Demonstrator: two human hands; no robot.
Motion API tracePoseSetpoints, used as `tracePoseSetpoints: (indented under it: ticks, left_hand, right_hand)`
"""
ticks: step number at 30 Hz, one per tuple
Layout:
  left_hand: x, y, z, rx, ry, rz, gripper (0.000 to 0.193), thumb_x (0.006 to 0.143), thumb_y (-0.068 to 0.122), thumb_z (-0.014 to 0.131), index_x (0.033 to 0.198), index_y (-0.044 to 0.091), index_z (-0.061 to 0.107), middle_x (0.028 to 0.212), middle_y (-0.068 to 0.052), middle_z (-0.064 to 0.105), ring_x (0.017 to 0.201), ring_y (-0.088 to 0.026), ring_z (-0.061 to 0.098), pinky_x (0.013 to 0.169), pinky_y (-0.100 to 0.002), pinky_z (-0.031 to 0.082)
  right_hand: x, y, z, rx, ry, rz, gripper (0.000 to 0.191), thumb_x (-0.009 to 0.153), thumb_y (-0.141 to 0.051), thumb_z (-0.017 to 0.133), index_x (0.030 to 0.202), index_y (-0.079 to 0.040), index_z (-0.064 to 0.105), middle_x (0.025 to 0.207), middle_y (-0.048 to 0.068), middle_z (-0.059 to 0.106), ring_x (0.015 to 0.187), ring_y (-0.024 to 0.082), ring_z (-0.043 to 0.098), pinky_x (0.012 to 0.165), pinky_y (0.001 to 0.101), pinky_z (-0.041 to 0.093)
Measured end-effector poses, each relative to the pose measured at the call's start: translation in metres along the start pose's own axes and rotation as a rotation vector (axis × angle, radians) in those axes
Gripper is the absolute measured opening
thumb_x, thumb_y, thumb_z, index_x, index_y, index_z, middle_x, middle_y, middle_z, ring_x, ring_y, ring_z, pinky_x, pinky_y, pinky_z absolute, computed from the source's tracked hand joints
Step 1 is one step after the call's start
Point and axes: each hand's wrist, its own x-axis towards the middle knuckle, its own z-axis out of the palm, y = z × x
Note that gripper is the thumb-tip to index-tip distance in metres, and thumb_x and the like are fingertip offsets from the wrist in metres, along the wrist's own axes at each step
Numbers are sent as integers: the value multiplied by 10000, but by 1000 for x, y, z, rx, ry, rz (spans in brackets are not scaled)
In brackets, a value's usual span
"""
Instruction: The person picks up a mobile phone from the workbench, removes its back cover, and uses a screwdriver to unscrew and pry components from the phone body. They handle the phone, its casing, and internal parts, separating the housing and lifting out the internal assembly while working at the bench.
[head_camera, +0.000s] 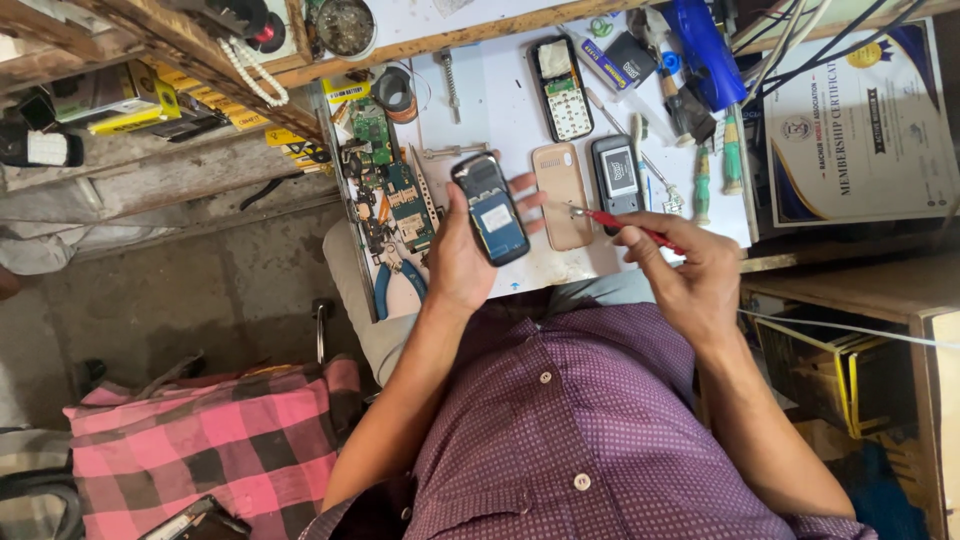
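Observation:
My left hand (462, 252) holds an opened mobile phone (490, 208) with its back cover off, blue inner frame and a white label showing. It sits above the near edge of the white worktop (500, 100). My right hand (680, 270) grips a red-handled screwdriver (625, 224), its thin metal tip pointing left toward the phone, a short gap from it. A beige phone back cover (560, 195) lies on the worktop between the two hands.
On the worktop lie a dark phone part (615, 175), a keypad phone body (560, 88), green circuit boards (385, 170), blue-handled pliers (395, 285), screwdrivers (700, 180) and a tape roll (395, 92). A framed certificate (860, 120) stands right. A pink checked cloth (215, 440) lies lower left.

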Motion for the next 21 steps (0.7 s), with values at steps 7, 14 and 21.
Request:
tracePoseSetpoints:
  ticks: [7, 14, 21]
  left_hand:
    - [6, 2, -9, 319, 135, 113, 619, 981, 26, 593, 1561, 45, 376, 1438, -245, 574, 1377, -383, 557, 1160, -483, 477]
    - [4, 3, -10, 231, 142, 109, 646, 953, -17, 508, 1581, 31, 365, 1450, -276, 572, 1380, -395, 563, 1166, -484, 468]
    - [5, 1, -9, 275, 142, 118, 637, 992, -8, 476, 1608, 58, 329, 1464, -275, 569, 1384, -400, 563, 1159, -472, 470]
  right_hand:
    - [4, -1, 27, -81, -53, -131, 182, 975, -130, 738, 1129, -38, 768, 964, 99, 782, 820, 157, 740, 707, 288, 564]
    - [8, -2, 41, -242, -36, -315, 150, 960, -146, 766, 1084, -64, 780, 906, 76, 766, 707, 220, 646, 686, 352, 482]
    - [10, -3, 45, -260, -26, -352, 139, 956, -141, 771, 1072, -64, 778, 845, 69, 744, 659, 214, 589, 671, 355, 455]
